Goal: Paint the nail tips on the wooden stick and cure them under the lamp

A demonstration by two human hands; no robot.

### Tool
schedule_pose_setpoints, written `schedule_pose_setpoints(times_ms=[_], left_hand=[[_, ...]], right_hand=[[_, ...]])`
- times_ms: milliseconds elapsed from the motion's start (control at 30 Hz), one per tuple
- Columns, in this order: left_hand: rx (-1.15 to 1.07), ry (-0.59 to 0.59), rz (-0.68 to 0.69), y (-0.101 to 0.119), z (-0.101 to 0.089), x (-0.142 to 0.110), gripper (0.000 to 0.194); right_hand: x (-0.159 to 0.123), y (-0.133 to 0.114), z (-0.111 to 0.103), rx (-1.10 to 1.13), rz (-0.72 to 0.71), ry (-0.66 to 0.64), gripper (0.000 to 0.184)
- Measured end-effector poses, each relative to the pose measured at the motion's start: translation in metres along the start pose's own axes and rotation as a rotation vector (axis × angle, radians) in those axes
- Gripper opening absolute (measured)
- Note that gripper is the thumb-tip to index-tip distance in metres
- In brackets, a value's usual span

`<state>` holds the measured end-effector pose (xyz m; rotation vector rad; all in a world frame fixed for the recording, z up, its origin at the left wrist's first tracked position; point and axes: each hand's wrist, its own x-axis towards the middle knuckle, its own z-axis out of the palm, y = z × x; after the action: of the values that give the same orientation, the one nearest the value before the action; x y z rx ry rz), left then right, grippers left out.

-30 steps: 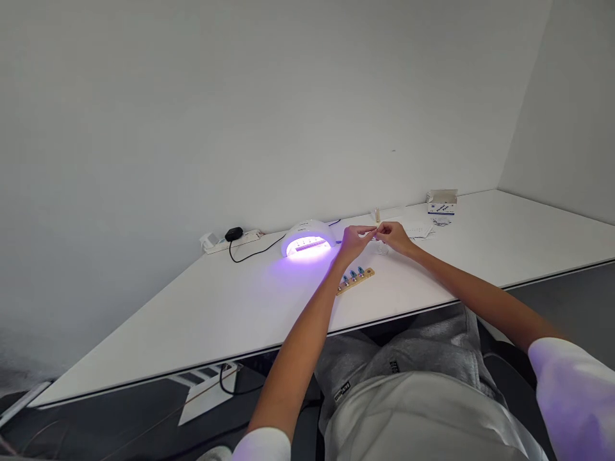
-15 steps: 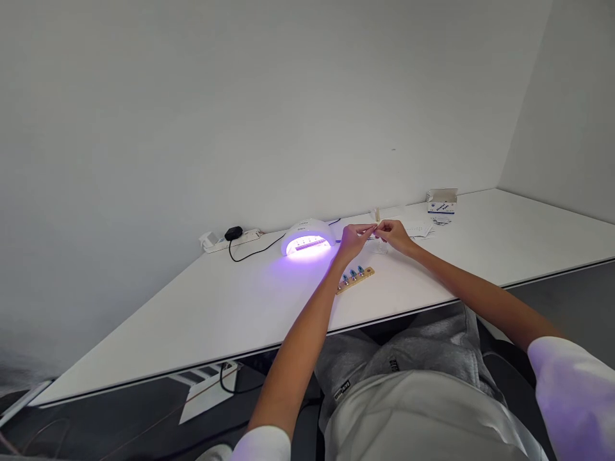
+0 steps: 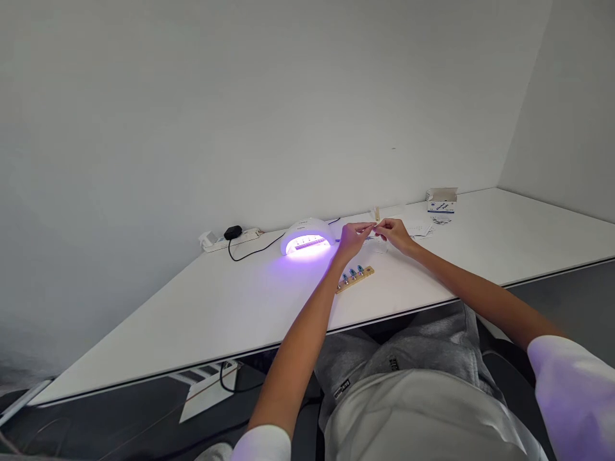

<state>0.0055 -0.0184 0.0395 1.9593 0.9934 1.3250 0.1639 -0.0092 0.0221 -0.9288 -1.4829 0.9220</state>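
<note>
My left hand point(image 3: 354, 239) and my right hand point(image 3: 393, 233) meet fingertip to fingertip over the white table. Both are pinched closed around something too small to make out. Below my left wrist lies a wooden strip point(image 3: 356, 280) carrying several small blue-green nail tips point(image 3: 353, 274) on metal stands; my forearm hides its left end. To the left of my hands a white nail lamp point(image 3: 308, 228) glows purple, with another strip of tips point(image 3: 310, 243) inside it. A small clear dish point(image 3: 381, 247) sits just under my right hand.
Behind my hands stands a holder with thin wooden sticks point(image 3: 377, 213). White sheets point(image 3: 417, 228) lie to the right, near an open alcohol pads box point(image 3: 441, 200) and small packets point(image 3: 441, 220). A power strip point(image 3: 247, 237) with a black adapter point(image 3: 233, 232) is at the wall.
My right-hand fingers have shifted slightly at the meeting point. My left hand stays almost in place, and the lamp and wooden strip have not moved.
</note>
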Motion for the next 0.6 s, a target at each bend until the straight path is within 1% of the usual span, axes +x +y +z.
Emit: schedule_pose_setpoints(times_ms=[167,600], left_hand=[[0.001,0.006,-0.004,0.0005,0.0005,-0.0005,0.028],[0.008,0.004,-0.006,0.0003,0.0011,-0.0009,0.027]], right_hand=[[0.0000,-0.0001,0.0012,0.014,0.019,0.026,0.020],[0.0030,0.0059,0.0002,0.083,0.041,0.042,0.025]])
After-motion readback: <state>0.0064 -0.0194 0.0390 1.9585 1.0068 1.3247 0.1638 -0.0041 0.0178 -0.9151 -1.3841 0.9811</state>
